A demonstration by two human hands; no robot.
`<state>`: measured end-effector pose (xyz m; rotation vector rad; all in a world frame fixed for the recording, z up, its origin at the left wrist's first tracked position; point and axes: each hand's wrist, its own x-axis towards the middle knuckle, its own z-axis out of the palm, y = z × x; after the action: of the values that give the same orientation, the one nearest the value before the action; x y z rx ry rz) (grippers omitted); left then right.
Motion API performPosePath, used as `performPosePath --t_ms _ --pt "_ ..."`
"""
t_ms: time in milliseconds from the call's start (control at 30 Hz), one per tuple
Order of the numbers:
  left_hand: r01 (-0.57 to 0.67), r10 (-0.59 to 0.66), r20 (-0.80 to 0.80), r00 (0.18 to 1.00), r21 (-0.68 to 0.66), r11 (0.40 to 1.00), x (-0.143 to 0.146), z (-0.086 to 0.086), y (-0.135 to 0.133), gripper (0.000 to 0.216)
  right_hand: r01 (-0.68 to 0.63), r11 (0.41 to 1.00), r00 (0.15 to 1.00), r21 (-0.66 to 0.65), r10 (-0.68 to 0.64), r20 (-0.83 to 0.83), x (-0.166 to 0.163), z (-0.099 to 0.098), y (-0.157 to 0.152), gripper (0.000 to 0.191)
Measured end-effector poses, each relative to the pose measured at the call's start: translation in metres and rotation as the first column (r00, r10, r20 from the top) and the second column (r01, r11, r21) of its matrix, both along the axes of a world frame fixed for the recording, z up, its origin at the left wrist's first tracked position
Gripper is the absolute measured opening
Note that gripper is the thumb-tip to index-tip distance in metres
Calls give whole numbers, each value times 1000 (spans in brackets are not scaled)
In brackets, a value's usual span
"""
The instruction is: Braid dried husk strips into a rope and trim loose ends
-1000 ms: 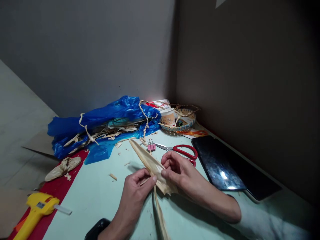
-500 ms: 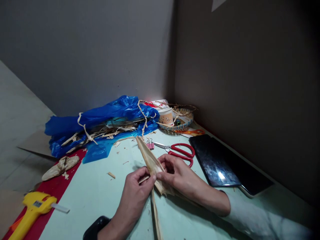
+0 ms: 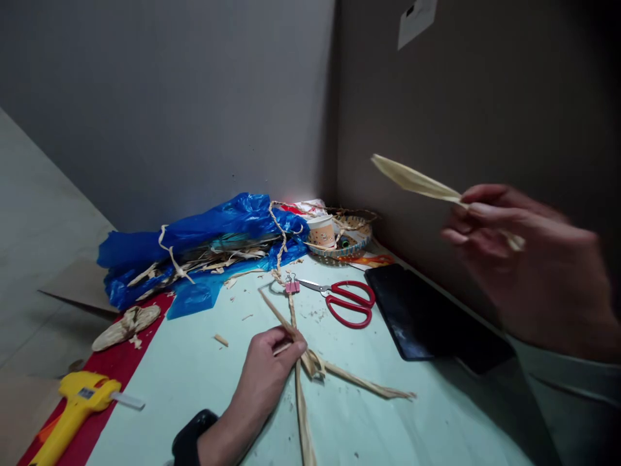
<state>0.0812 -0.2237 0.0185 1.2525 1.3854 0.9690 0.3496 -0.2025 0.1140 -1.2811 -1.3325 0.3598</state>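
Note:
My left hand (image 3: 272, 366) pinches a braid of dry husk strips (image 3: 292, 314) against the table, thumb on top. Loose strips fan out from that pinch: one runs down toward the front edge, another strip (image 3: 369, 382) points right, and a thin one reaches up and left. A pink binder clip (image 3: 292, 287) grips the braid farther up. Raised at the right, well above the table, my right hand (image 3: 514, 252) is closed on a separate piece of dry husk (image 3: 417, 181), whose broad end points left. Part of that piece is hidden in the fingers.
Red-handled scissors (image 3: 349, 304) lie right of the clip, beside a dark tablet (image 3: 417, 317). A blue plastic bag (image 3: 194, 226) of husks, a paper cup (image 3: 321, 232) and a woven basket (image 3: 361, 243) stand at the back. A yellow glue gun (image 3: 80, 401) lies at front left.
My right hand has moved from the braid up and to the right, taking a husk piece with it. My left hand keeps its pinch. The clip and braid now show fully.

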Motion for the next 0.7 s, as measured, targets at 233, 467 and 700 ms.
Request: performPosePath --t_ms 233,467,700 --pt "8 -8 22 1000 -5 1000 -1 -5 0 12 64 997 857 -52 -28 515 0 -38 24 20" --pt "27 -30 50 998 59 998 -1 -4 0 12 -629 724 591 -284 682 431 -120 -63 1 16" --pt "66 -52 196 979 -65 996 -5 -11 -2 23 -624 725 758 -290 652 0 -101 -53 15 23"
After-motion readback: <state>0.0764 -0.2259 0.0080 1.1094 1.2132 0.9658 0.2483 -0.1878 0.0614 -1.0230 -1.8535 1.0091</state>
